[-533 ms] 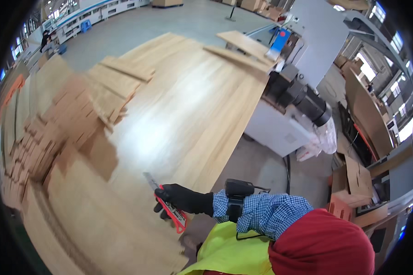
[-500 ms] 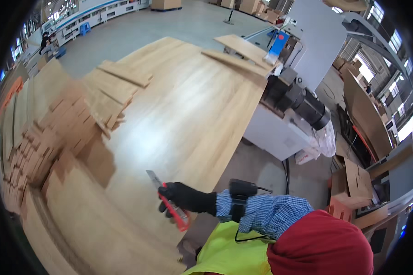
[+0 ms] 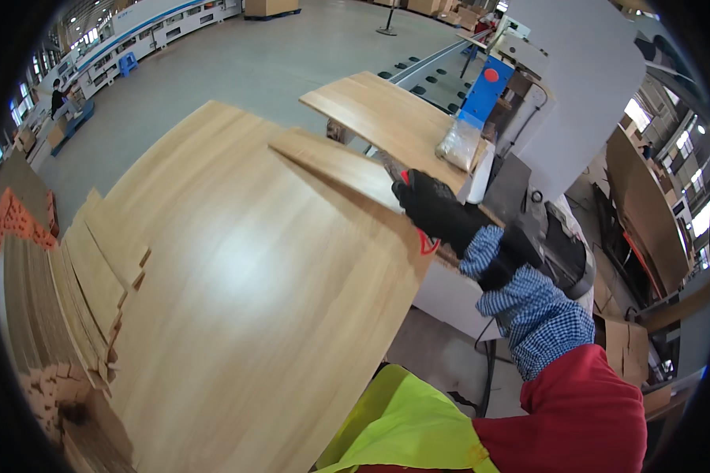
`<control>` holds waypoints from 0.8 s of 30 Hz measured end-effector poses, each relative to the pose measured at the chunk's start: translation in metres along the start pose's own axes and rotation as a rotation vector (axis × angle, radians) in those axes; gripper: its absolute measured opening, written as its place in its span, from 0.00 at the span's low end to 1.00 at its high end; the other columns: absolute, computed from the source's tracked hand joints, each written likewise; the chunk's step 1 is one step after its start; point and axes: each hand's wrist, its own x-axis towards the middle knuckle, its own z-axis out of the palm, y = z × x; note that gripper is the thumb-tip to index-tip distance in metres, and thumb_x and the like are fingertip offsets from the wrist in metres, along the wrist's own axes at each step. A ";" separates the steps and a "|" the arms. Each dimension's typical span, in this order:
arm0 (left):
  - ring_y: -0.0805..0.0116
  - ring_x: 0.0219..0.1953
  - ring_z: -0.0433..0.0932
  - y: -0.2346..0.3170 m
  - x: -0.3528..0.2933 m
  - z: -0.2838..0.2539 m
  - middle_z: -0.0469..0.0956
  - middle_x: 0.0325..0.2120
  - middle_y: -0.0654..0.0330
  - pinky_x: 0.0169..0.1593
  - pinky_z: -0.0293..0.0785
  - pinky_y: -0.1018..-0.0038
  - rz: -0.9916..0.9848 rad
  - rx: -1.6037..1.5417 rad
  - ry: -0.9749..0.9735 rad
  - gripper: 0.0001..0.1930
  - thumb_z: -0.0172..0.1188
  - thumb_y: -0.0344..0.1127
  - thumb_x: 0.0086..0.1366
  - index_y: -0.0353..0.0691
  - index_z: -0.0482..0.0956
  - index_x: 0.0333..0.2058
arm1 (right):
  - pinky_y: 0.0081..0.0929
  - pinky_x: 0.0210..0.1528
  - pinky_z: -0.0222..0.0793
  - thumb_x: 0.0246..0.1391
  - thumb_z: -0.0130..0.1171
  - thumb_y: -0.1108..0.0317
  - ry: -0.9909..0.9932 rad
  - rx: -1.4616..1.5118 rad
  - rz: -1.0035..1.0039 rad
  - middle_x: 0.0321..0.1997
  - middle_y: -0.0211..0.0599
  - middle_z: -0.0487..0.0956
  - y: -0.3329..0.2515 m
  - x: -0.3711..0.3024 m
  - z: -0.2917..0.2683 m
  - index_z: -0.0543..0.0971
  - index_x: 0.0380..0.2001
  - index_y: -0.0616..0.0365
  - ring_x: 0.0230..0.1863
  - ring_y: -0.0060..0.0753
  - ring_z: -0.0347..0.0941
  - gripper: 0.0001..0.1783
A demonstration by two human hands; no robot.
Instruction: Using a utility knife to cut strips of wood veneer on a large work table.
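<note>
In a black glove, my right hand (image 3: 438,206) is closed around a red-handled utility knife (image 3: 427,243), much of which the hand hides. That hand is over the right end of a narrow wood-grain board (image 3: 335,167); whether the fingers touch the board, I cannot tell. The narrow board lies at the far right edge of a large wood-grain panel (image 3: 237,315). Beyond it, a second board (image 3: 386,114) rests by the machine. A plastic bag (image 3: 457,144) sits on that second board's right end. My left hand is out of the picture.
A machine with a blue upright part (image 3: 481,94) stands at the right, beside a dark motor-like part (image 3: 564,244). Stacked thin boards (image 3: 95,268) line the left side. Cardboard boxes (image 3: 623,347) are at the lower right. A person (image 3: 58,98) is far off at the left.
My right hand has moved up and right with the knife, from over the panel to the narrow board's end. The view has shifted too, so the left stack shows farther left.
</note>
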 end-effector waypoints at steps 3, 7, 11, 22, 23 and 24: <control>0.59 0.47 0.77 0.113 0.164 -0.012 0.77 0.46 0.48 0.53 0.73 0.61 -0.118 -0.822 -0.115 0.28 0.40 0.54 0.71 0.37 0.68 0.56 | 0.47 0.35 0.69 0.57 0.50 0.57 0.070 -0.290 -0.115 0.28 0.46 0.77 0.067 0.081 -0.019 0.76 0.35 0.58 0.32 0.47 0.75 0.15; 0.58 0.58 0.68 0.216 0.364 0.041 0.67 0.57 0.47 0.62 0.63 0.59 0.372 -1.265 0.085 0.27 0.52 0.46 0.67 0.36 0.65 0.59 | 0.54 0.47 0.63 0.54 0.48 0.53 -0.020 -0.381 -0.055 0.40 0.55 0.75 0.097 0.133 -0.009 0.78 0.35 0.59 0.44 0.55 0.70 0.20; 0.56 0.60 0.66 0.280 0.482 0.073 0.67 0.57 0.47 0.65 0.59 0.56 0.062 -1.630 -0.123 0.32 0.42 0.58 0.70 0.38 0.61 0.61 | 0.52 0.52 0.60 0.59 0.45 0.49 -0.025 -0.317 -0.159 0.46 0.62 0.70 0.101 0.114 0.009 0.75 0.35 0.62 0.50 0.59 0.67 0.24; 0.49 0.48 0.73 0.241 0.448 0.058 0.73 0.48 0.42 0.53 0.68 0.62 0.525 0.217 0.956 0.20 0.45 0.24 0.67 0.26 0.64 0.57 | 0.43 0.45 0.67 0.55 0.51 0.45 0.062 0.150 -0.038 0.38 0.46 0.78 0.052 0.088 0.054 0.74 0.43 0.68 0.42 0.51 0.74 0.31; 0.43 0.46 0.72 0.235 0.419 0.052 0.72 0.45 0.37 0.51 0.69 0.60 0.537 0.216 0.931 0.21 0.44 0.18 0.64 0.24 0.62 0.57 | 0.43 0.47 0.67 0.55 0.52 0.46 0.065 0.121 0.003 0.39 0.46 0.78 0.040 0.066 0.061 0.73 0.47 0.69 0.43 0.50 0.73 0.33; 0.44 0.49 0.72 0.222 0.392 0.051 0.70 0.49 0.37 0.52 0.69 0.61 0.434 0.190 0.912 0.21 0.43 0.19 0.65 0.23 0.62 0.57 | 0.42 0.49 0.66 0.55 0.53 0.46 -0.011 0.241 0.035 0.40 0.47 0.77 0.021 0.044 0.065 0.71 0.49 0.69 0.44 0.50 0.73 0.33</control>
